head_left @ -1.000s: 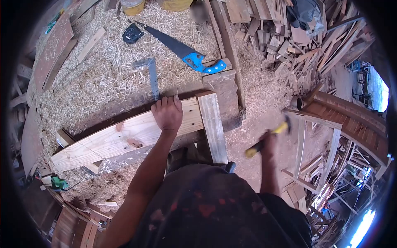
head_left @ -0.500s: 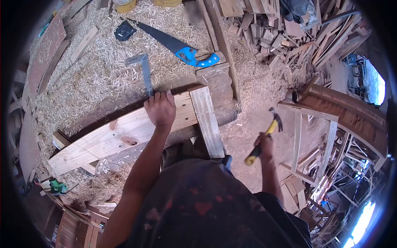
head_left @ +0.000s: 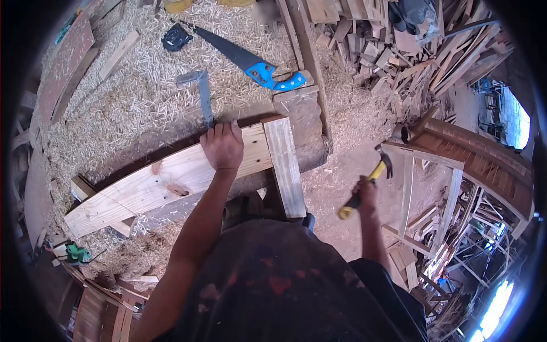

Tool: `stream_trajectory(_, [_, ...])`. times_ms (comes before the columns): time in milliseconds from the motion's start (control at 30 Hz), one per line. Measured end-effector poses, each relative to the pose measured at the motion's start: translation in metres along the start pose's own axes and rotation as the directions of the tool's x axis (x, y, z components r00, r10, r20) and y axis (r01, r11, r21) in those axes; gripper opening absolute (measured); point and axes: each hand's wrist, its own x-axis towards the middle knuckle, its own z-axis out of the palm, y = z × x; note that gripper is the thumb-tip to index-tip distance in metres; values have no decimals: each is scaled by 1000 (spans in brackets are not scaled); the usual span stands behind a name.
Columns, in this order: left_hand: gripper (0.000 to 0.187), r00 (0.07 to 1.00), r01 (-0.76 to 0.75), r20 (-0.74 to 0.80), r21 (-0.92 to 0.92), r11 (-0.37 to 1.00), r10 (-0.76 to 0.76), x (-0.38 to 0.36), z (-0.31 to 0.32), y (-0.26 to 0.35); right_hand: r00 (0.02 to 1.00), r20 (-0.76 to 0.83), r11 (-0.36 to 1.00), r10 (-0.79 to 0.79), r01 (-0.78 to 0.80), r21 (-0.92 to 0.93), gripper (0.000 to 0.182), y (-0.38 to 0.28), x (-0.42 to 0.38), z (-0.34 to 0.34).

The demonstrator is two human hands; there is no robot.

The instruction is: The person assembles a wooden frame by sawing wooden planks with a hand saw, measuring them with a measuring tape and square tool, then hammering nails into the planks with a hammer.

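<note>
My left hand (head_left: 222,148) grips the far edge of a pale, knotty wooden board (head_left: 142,191), its fingers curled over that edge. Across the board's right end stands a second, shorter wooden piece (head_left: 285,165), meeting it at a corner. Out to the right, my right hand (head_left: 364,194) is wrapped around the grip of a claw hammer (head_left: 377,170) with a yellow and black handle. The hammer is held in the air, apart from the wood. Just beyond my left fingers lies a metal try square (head_left: 204,97), its blade reaching toward them.
On the shavings-covered bench lie a blue-handled handsaw (head_left: 250,65) and a black tape measure (head_left: 175,37). Offcuts (head_left: 376,57) are heaped at the upper right. A slatted wooden frame (head_left: 456,148) stands at the right. A green object (head_left: 77,253) sits at the lower left.
The hammer and my right hand are in nearly the same place, with slightly less blur. My left hand stays on the board. The whole view has shifted a little.
</note>
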Motion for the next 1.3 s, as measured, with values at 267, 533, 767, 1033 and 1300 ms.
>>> stream_trajectory(267, [31,999,-5,39,-24,1000,5,-2,-2,-4,841,387,811,377,-99,-577,23,-37,-88,78])
stream_trajectory(533, [32,997,10,79,-47,999,-7,3,-6,-8,919,387,907,-78,227,-355,16,11,-30,91])
stream_trajectory(767, [30,996,11,93,-71,997,-4,-1,-6,-10,918,320,894,235,-75,-442,20,-65,-67,127])
stream_trajectory(1033, [28,994,18,112,-45,999,-13,-8,-10,-11,850,429,829,307,-17,-559,22,-19,-98,149])
stream_trajectory(1300, [34,999,0,35,-45,999,1,-4,-2,-12,956,287,932,65,45,-359,22,-34,-68,135])
